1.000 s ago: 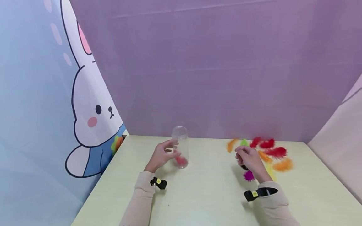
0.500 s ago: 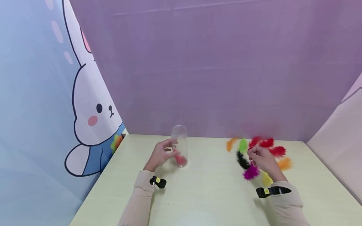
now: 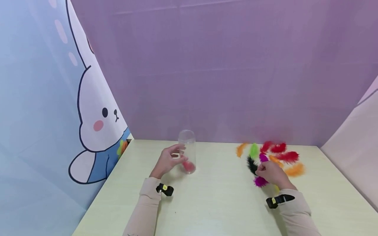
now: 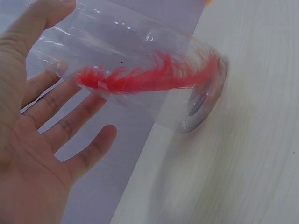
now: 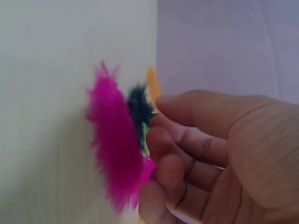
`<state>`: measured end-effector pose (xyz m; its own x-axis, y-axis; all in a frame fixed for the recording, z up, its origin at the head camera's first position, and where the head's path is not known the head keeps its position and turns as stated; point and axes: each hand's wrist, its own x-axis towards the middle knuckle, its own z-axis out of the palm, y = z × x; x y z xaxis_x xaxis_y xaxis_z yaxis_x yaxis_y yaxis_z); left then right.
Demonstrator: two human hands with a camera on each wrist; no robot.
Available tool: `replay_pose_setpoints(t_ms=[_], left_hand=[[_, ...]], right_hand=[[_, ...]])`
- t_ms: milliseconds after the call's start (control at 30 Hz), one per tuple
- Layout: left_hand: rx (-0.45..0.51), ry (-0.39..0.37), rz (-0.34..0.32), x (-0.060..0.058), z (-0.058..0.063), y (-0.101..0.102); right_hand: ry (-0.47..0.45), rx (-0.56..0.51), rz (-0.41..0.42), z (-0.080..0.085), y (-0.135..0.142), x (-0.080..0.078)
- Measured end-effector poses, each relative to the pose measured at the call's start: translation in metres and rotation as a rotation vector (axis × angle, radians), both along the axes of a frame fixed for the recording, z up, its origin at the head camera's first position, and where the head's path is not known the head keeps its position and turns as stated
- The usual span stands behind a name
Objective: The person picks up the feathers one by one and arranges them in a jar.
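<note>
Toward the person, over the table (image 3: 218, 209), the right hand (image 3: 271, 172) has shifted. Bumped, the upright jar (image 3: 190, 151) the left hand (image 3: 166, 162) lightly holds, red feather (image 4: 154, 79) inside, could topple. Pinched by the right hand, the black feather (image 3: 251, 164) could snag the nearby magenta feather (image 5: 117, 144).

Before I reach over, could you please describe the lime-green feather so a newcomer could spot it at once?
On the pale table, the feathers spread around the person's right hand. Along their far edge, near the purple backdrop, in the head view, look between the leftmost orange feather and the red feathers. There lies the lime-green feather, the only green one in the group.
</note>
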<state>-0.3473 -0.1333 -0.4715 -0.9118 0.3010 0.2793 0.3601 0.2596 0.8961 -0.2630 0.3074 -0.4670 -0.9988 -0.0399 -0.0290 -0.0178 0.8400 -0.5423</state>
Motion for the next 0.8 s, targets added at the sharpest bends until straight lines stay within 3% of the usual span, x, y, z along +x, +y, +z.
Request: replay_pose_setpoints(t_ms=[300, 800], left_hand=[[-0.002, 0.0, 0.005, -0.001, -0.001, 0.0], [-0.024, -0.018, 0.006, -0.002, -0.001, 0.0]], right_hand=[[-0.076, 0.081, -0.072, -0.01, -0.001, -0.002], [-0.013, 0.087, -0.073, -0.015, -0.001, -0.005]])
